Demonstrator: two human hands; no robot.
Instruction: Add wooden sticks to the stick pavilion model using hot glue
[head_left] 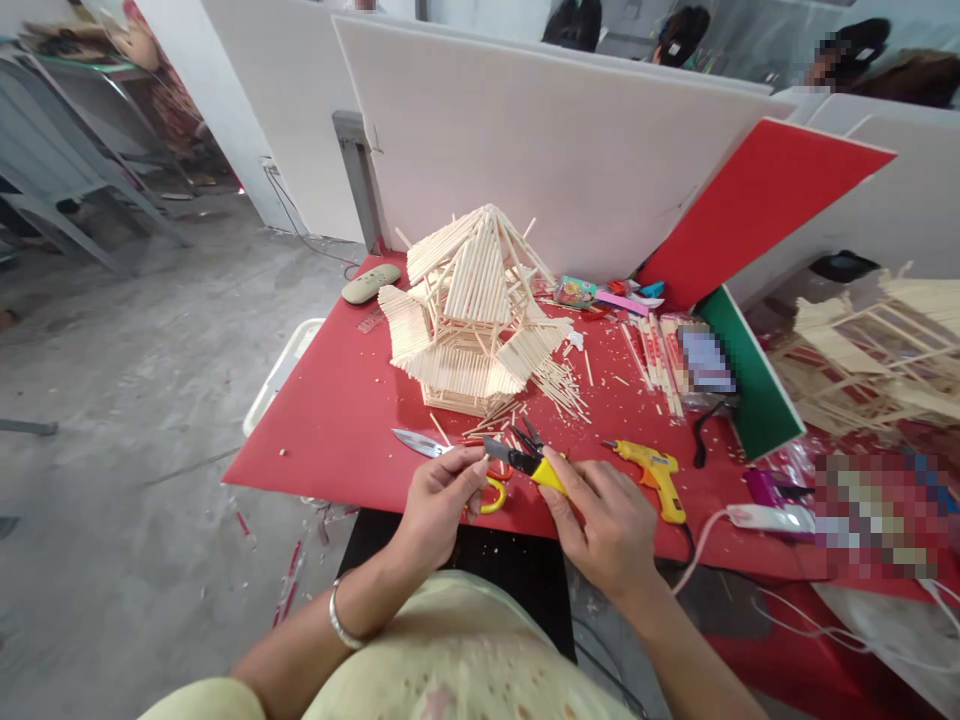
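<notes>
In my right hand [604,515] is a yellow-handled utility knife [551,474], its dark blade pointing left. My left hand [442,500] is closed in a pinch near the blade tip, on what looks like a short wooden stick, mostly hidden by the fingers. Under and behind my left hand lie scissors [418,442] with a yellow and red handle. Just beyond the hands stands a model pavilion [472,320] built of pale wooden sticks, with a pointed upper roof and flared lower roof panels. Loose sticks [559,385] are scattered at its right side.
A yellow glue gun [652,475] lies right of my right hand on the red tabletop [322,430]. Packed sticks [660,365] and a green board [750,375] are farther right. A white partition [540,150] rises behind; a computer mouse-shaped beige object [370,284] sits back left.
</notes>
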